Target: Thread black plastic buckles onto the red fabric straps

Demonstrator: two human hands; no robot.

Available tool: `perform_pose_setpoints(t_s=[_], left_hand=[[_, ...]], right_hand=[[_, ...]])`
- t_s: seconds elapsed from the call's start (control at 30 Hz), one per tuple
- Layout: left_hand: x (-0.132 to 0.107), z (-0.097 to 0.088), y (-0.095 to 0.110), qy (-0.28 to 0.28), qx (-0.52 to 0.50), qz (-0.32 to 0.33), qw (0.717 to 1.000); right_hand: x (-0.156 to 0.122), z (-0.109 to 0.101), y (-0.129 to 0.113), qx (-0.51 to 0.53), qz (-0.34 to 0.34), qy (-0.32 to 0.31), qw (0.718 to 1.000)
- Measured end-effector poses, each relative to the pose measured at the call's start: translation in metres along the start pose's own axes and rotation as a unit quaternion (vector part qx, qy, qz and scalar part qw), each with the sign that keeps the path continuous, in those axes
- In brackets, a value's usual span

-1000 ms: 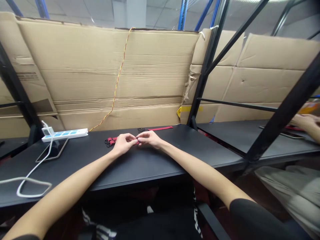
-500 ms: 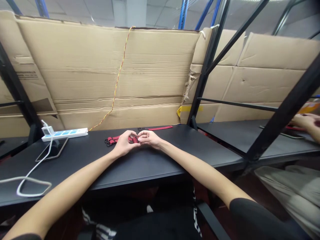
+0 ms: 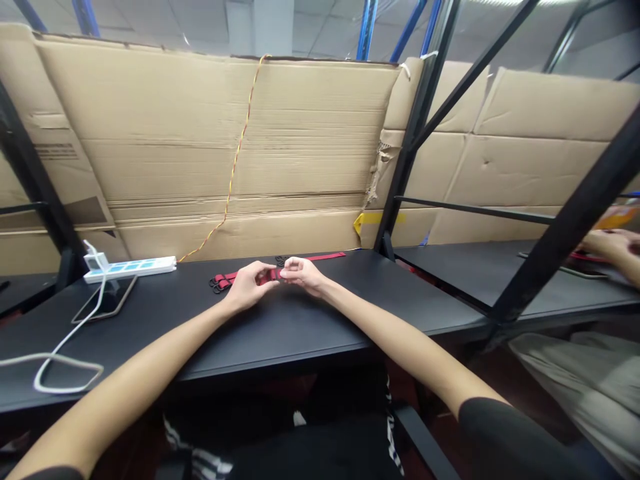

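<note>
Head view: right of the power strip (image 3: 131, 267), the left hand (image 3: 246, 285) and right hand (image 3: 307, 277) each keep a narrow grip on a red strap (image 3: 275, 273). It looks light, soft and bendy, likely best pinched flat near its ends.

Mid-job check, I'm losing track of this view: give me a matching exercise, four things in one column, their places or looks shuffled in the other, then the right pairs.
Things
1. Power strip
2. Front red strap
3. Twisted cord
4. Phone

Places and looks
A. Yellow and red, running down the front of the cardboard
B. Flat on the table, dark face up
C. White with blue patches
D. Between the left hand and the right hand

Pairs
1-C, 2-D, 3-A, 4-B
</note>
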State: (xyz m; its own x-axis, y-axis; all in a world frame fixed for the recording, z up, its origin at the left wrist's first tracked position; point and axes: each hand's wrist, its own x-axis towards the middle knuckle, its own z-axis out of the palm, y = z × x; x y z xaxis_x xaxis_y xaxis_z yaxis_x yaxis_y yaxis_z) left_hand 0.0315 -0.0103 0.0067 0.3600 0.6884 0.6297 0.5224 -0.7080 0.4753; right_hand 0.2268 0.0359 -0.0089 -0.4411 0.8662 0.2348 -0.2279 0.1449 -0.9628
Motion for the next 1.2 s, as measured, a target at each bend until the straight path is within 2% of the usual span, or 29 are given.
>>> perform_pose_setpoints(t_s=[0.5, 0.6, 0.67, 0.73, 0.83, 0.87, 0.93, 1.0, 1.1, 1.2], left_hand=[[-0.002, -0.001, -0.002, -0.062, 0.005, -0.089, 0.994], [-0.003, 0.0, -0.003, -0.06, 0.037, -0.091, 0.993], [-0.004, 0.001, -0.006, -0.059, 0.071, -0.09, 0.992], [-0.005, 0.002, -0.012, -0.08, 0.11, -0.083, 0.987], [-0.006, 0.003, -0.019, -0.127, 0.15, -0.055, 0.979], [-0.007, 0.003, -0.021, -0.135, 0.154, -0.046, 0.978], [-0.008, 0.004, -0.022, -0.142, 0.152, -0.03, 0.978], [-0.008, 0.006, -0.021, -0.145, 0.143, -0.016, 0.979], [-0.009, 0.008, -0.021, -0.147, 0.135, -0.009, 0.98], [-0.008, 0.008, -0.025, -0.125, 0.149, -0.028, 0.98]], right_hand=[[-0.001, -0.002, 0.001, -0.072, 0.006, -0.027, 0.997], [0.004, -0.007, 0.002, -0.104, 0.005, -0.009, 0.995], [0.008, -0.015, 0.001, -0.176, -0.005, 0.032, 0.984], [0.01, -0.026, 0.001, -0.311, -0.012, 0.1, 0.945], [0.011, -0.042, 0.001, -0.523, -0.013, 0.178, 0.833], [0.012, -0.045, 0.001, -0.572, -0.02, 0.183, 0.799], [0.014, -0.047, 0.003, -0.633, -0.05, 0.165, 0.755], [0.02, -0.043, 0.004, -0.662, -0.076, 0.112, 0.737], [0.032, -0.033, 0.006, -0.684, -0.066, 0.025, 0.726], [0.04, -0.024, 0.007, -0.703, -0.057, -0.014, 0.708]])
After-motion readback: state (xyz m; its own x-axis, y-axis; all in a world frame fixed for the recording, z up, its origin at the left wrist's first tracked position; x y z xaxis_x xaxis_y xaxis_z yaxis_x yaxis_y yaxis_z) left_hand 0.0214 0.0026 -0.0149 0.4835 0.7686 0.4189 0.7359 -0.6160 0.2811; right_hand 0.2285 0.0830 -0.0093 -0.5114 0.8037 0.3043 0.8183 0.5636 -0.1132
